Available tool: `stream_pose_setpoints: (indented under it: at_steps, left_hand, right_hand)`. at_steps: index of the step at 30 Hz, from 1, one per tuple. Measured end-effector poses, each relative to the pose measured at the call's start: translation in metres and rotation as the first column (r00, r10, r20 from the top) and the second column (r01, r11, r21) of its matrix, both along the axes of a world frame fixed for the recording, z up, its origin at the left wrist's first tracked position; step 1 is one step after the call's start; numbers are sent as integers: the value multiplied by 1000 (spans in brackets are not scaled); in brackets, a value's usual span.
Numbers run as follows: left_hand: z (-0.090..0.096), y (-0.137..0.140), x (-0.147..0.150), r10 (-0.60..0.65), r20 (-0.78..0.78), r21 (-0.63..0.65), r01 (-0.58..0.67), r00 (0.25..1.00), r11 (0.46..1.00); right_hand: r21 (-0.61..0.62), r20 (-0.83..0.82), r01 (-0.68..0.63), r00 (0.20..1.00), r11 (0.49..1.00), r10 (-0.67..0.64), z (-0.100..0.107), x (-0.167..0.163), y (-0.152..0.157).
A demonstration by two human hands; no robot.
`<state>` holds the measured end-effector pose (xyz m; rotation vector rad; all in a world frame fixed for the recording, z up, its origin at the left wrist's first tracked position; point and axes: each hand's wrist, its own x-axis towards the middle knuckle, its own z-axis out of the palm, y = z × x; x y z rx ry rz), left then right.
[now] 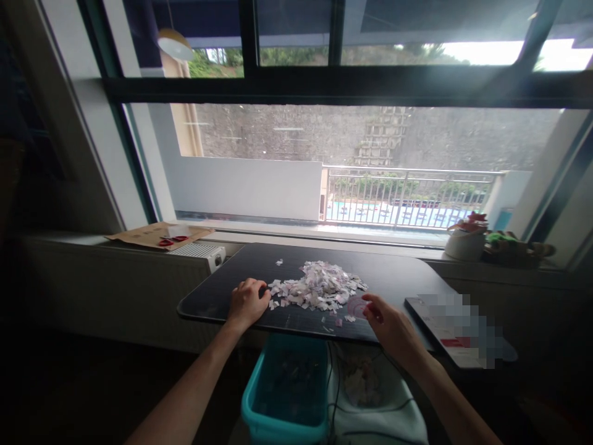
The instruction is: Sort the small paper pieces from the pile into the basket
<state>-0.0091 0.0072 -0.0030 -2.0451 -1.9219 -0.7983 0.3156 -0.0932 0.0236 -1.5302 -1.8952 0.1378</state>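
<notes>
A heap of small whitish and pinkish paper scraps point(324, 284) lies on a dark tabletop point(393, 266). My left hand point(249, 301) is at the heap's left edge, low over the table. Its fingers are loosely curled, with a gap between thumb and forefinger and nothing visible in it. To the right of the heap, my right hand point(391, 324) has thumb and forefinger closed at the edge of a thin, see-through pinkish piece with curved lines point(356, 306). A few loose scraps lie near the table's front edge.
Under the table's front edge stand a turquoise bin point(285, 426) and a pale bin point(377, 423) with cables across it. A flat board point(449, 327), partly blurred, juts out at right. Red scissors point(172, 240) lie on brown paper point(139, 237) at the sill; a pot point(464, 243) stands far right.
</notes>
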Motion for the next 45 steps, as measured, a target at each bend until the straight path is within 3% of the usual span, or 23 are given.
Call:
stream_pose_setpoints:
  at_steps: [8,20,28,45]
  left_hand:
    - [-1,1,0,11,-21,22,-10,1000,1000]
    - [-1,2,-1,1,-10,24,-1,1000,1000]
    - [0,0,0,12,-26,19,-12,1000,1000]
    - [-2,3,-1,10,-26,25,-9,1000,1000]
  right_hand:
    - [2,-33,-15,999,1000,15,4,4,-14]
    - [21,-90,-13,996,1000,15,-12,16,-5]
    - [-13,-113,-58,992,998,56,-22,25,-20]
    - [7,-112,-30,993,1000,31,-21,23,-31]
